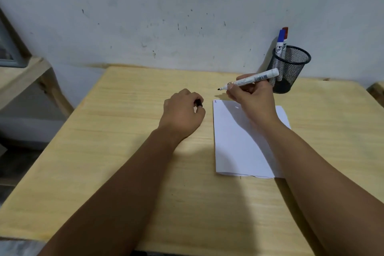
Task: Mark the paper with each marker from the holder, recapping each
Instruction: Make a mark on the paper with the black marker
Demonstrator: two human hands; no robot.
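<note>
A white sheet of paper [239,141] lies on the wooden table [128,131], with small marks at its top left corner. My right hand [250,97] holds an uncapped white marker [252,79] with a black tip, raised just above the paper's top edge and pointing left. My left hand [182,113] rests as a fist on the table left of the paper, closed on the black cap [199,103]. A black mesh holder [289,68] stands at the back right against the wall, with a blue-capped marker [280,42] and a red-capped marker [285,32] upright in it.
A stained pale wall [187,16] runs close behind the table. A wooden frame [31,72] stands off the table's left side. Another wooden edge [377,91] shows at the far right.
</note>
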